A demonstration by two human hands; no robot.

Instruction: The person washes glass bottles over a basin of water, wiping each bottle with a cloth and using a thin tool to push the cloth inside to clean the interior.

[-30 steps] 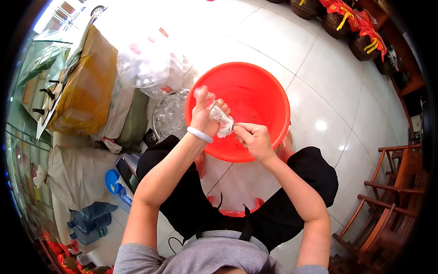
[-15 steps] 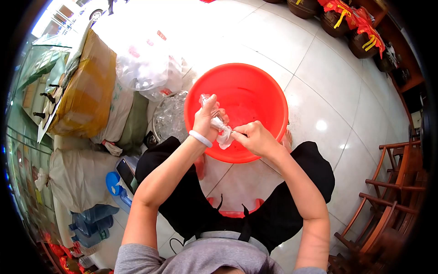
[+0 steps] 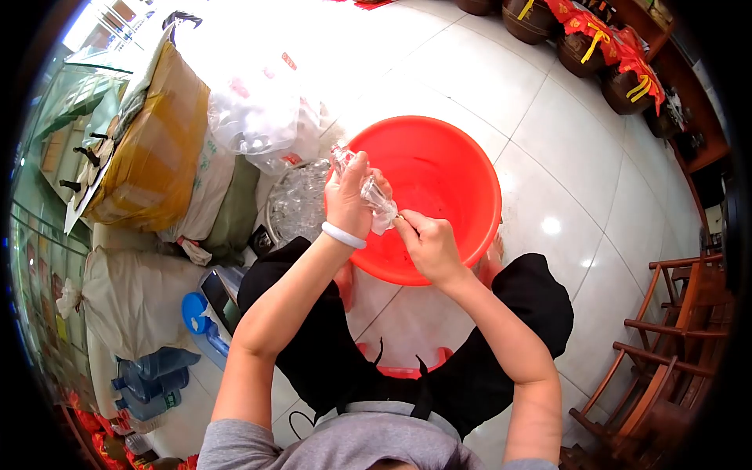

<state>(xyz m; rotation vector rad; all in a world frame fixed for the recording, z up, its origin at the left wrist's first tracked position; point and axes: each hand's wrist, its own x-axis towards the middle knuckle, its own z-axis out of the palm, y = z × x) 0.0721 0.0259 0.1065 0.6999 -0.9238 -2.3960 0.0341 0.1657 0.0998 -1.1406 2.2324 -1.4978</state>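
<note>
Over the red tub [image 3: 446, 168], my left hand [image 3: 349, 200] is wrapped round a clear glass object [image 3: 371, 188], perhaps a small bottle, whose ends stick out on both sides. Whitish film or cloth [image 3: 382, 219] shows at its lower right end. There my right hand [image 3: 423, 239] pinches something thin and small, too small to name, touching the end of the glass. A white band circles my left wrist. To the left of the tub is a round metal basin [image 3: 270, 210] full of clear glass pieces.
Clear plastic bags [image 3: 254, 117] lie behind the basin. A taped carton [image 3: 153, 149], sacks [image 3: 137, 301] and blue plastic bottles [image 3: 153, 384] stand at the left. Wooden chairs [image 3: 666, 345] are at the right, dark jars [image 3: 533, 22] at the upper right. My knees flank the tub.
The glass in my left hand has turned, and more of its clear body shows. My right hand has shifted slightly at its end, fingers still pinched. The view has moved a little.
</note>
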